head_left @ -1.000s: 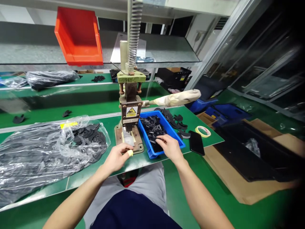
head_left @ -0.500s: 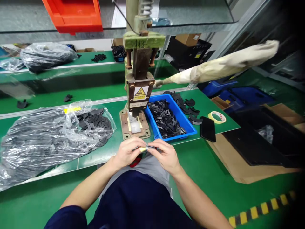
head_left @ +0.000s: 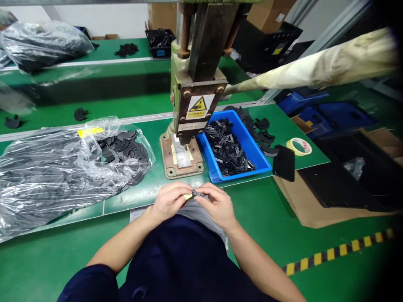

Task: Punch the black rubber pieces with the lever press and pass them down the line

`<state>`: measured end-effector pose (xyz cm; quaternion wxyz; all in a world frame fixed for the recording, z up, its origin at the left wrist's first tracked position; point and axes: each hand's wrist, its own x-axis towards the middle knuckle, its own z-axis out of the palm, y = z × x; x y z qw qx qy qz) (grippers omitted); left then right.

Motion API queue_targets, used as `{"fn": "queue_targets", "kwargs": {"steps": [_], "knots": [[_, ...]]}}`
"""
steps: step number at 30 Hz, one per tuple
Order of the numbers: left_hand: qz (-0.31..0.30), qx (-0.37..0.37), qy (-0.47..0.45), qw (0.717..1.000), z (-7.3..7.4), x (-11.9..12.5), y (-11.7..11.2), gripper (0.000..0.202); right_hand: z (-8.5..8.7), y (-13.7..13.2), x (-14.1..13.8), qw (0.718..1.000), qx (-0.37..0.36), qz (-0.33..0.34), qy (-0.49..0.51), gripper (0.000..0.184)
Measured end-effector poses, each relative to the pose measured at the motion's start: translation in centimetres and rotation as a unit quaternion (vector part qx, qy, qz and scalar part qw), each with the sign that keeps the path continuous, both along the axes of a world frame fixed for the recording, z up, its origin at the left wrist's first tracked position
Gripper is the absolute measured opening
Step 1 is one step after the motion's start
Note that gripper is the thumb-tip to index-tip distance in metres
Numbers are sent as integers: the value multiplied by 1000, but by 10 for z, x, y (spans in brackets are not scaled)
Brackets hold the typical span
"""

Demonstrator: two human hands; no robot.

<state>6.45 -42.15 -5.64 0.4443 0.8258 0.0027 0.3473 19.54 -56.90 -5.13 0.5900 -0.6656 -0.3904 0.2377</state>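
Small blk part [head_left: 199, 194] is up in both hands, at the bench [head_left: 135, 198] front edge, apart from the press [head_left: 186, 102]; can't tell if it's finished. L hand [head_left: 170, 200] pinches its L end, thumb & fingertip nearly together, yellow cover [head_left: 188, 196] on a digit; R hand [head_left: 218, 205] pinches the other end, gap abt as narrow as the part. Next out, press base [head_left: 197, 158] w/ pale insert [head_left: 183, 159]. R of it, blue bin [head_left: 252, 147] well filled w/ blk pieces [head_left: 231, 149], so prob. plenty left. L side, clear bag [head_left: 56, 167] w/ lots of curved pieces [head_left: 126, 151]. Far back, blk tray [head_left: 160, 52], more dark bits inside
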Motion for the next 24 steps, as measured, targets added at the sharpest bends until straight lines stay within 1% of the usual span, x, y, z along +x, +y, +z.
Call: {"fn": "queue_targets", "kwargs": {"steps": [4, 6, 8, 10, 12, 13, 16, 18, 20, 22, 24], "knots": [[5, 3, -9, 1000, -5, 0, -1, 12, -11, 8, -5, 995, 13, 6, 96, 18], [0, -7, -12, 1000, -5, -1, -1, 13, -13, 12, -6, 987, 27, 17, 158, 25], [1, -26, -7, 1000, -1, -4, 2, 11, -12, 16, -4, 973, 32, 33, 227, 31], [12, -44, 3, 999, 6, -6, 9, 11, -8, 19, -2, 953, 19, 65, 295, 32], [12, -44, 14, 999, 14, -7, 18, 14, -3, 21, 1, 927, -7, 112, 358, 32], [-3, -35, 19, 999, 18, -7, 22, 16, -2, 22, 2, 912, -22, 139, 386, 34], [-84, 6, 37, 996, 27, -6, 33, 16, 0, 24, 2, 864, -48, 199, 459, 44], [-120, 19, 45, 992, 28, -5, 36, 15, -2, 26, 1, 837, -51, 217, 499, 46], [-126, 22, 49, 991, 28, -6, 36, 15, -5, 28, -1, 814, -52, 226, 533, 47], [-120, 22, 54, 991, 26, -6, 36, 16, -7, 29, -1, 796, -52, 228, 557, 44], [-86, 22, 68, 994, 25, -3, 39, 16, -8, 30, 0, 792, -45, 212, 570, 38]]}}
